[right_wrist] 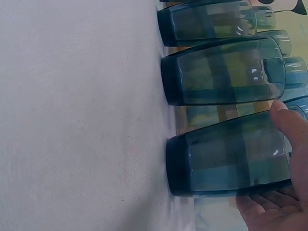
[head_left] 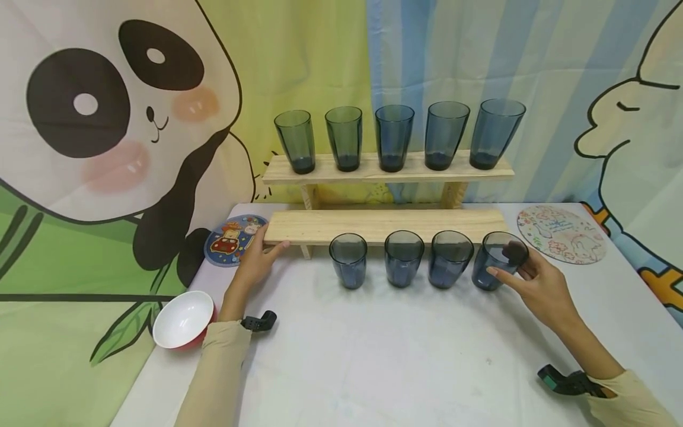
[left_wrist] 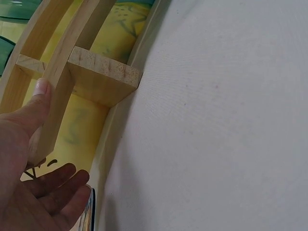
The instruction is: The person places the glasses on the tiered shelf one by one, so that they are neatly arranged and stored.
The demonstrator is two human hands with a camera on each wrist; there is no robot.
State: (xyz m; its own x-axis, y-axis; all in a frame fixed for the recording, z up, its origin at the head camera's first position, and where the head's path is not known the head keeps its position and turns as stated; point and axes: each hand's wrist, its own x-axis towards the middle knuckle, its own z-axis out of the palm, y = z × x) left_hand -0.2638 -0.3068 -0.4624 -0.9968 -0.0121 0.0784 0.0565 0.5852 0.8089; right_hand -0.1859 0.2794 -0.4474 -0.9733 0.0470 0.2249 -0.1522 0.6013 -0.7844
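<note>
My right hand (head_left: 544, 289) grips the rightmost glass (head_left: 493, 264) of the front row, thumb on its near side and fingers round its right. This blue tinted tumbler stands upright on the table in front of a two-tier wooden shelf (head_left: 384, 226). To its left are three matching glasses, among them the neighbouring one (right_wrist: 224, 72) in the right wrist view. My left hand (head_left: 256, 261) holds the left end of the lower board, its thumb (left_wrist: 41, 98) on the front edge and the other fingers around the board's end.
Several tumblers (head_left: 395, 136) line the upper board (head_left: 389, 172). A round blue coaster (head_left: 226, 246) lies beside the shelf's left end, a floral round mat (head_left: 562, 234) at its right. Near the table's left edge sits a white-and-red bowl (head_left: 184, 320). Printed curtains hang behind.
</note>
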